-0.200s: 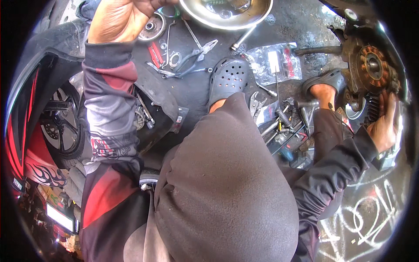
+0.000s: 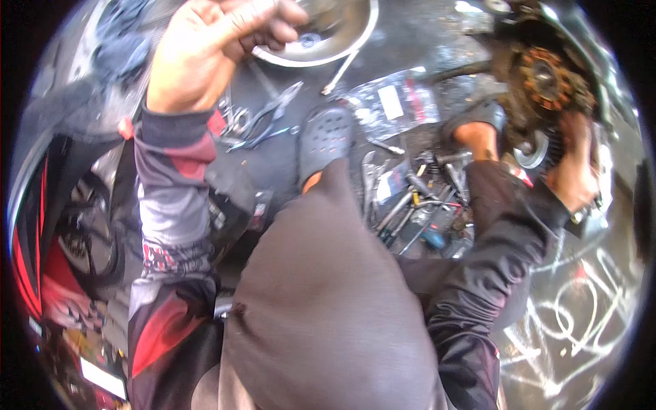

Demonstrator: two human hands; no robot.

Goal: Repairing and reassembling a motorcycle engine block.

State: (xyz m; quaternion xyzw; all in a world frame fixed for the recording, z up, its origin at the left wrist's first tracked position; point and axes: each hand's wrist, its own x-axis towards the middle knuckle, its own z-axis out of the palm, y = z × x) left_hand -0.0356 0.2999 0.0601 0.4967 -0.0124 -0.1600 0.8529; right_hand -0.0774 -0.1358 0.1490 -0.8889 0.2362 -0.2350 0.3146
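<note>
1. Far left, a red-and-black fairing (image 2: 27,260) curves beside a wheel (image 2: 89,239), well apart from both hands.
2. The left hand (image 2: 208,51) has its fingers curled at the near side of the metal bowl (image 2: 345,48). Whether its grip pinches anything or touches the rim, I cannot tell. A knock there could tip the bowl and spill what lies inside. Earlier the upper edge cut the fingers off; now they show, and the hand lies farther right, across the rim.
3. Below the bowl, pliers (image 2: 273,109) lie on the floor (image 2: 270,164) near a grey clog (image 2: 326,147). A shifting foot could scatter them. The whole view is blurrier now, and these things sit farther left in it.
4. Centre right, a plastic bag (image 2: 396,102) lies beyond a heap of tools (image 2: 424,198); a small part dropped here could get lost among them.
5. Far right, the copper-wound ring (image 2: 547,78) sits in its open housing (image 2: 577,58). The right hand (image 2: 575,167) reaches just below it, grip blurred: clenched or loose, I cannot tell. Slipping fingers could scrape on metal edges. Its place beside the housing looks much the same as before.
</note>
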